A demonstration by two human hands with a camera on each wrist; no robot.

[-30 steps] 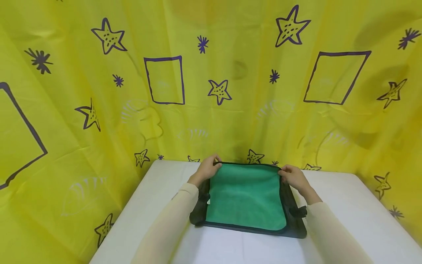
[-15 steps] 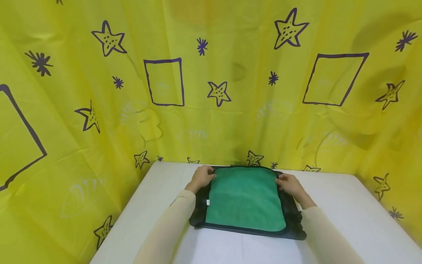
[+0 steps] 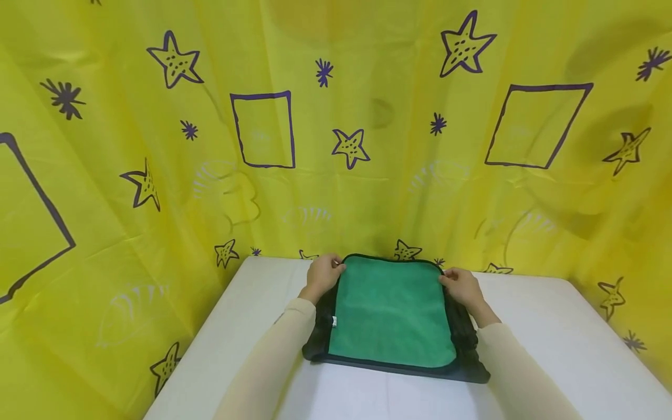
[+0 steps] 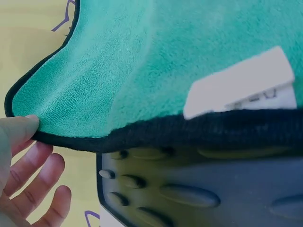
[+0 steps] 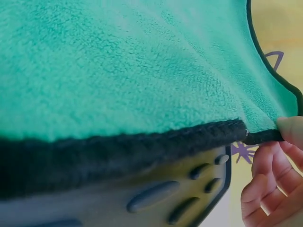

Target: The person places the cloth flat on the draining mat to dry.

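Note:
A green plush cloth (image 3: 394,315) with black edging lies over a black panel (image 3: 475,367) on the table. At the cloth's far left corner, my left hand (image 3: 322,274) pinches the edging between thumb and index finger; the other fingers (image 4: 56,203) are spread loosely below. My right hand (image 3: 466,287) pinches the far right corner in the same way. Both wrist views show the far part of the cloth lifted off the panel, which has raised oval bumps (image 4: 189,195). A white label (image 4: 241,85) is sewn on the left edge. The cloth hides most of the panel.
Beneath the panel stands a white table (image 3: 530,326). A yellow curtain (image 3: 367,198) printed with purple stars and squares hangs right behind its far edge and along both sides. A dark strap-like lump (image 3: 464,338) sits at the panel's right side.
Half a second ago the cloth's far edge dropped towards the panel with both hands lower. Now both hands have raised the far corners again. The near edge has stayed in place.

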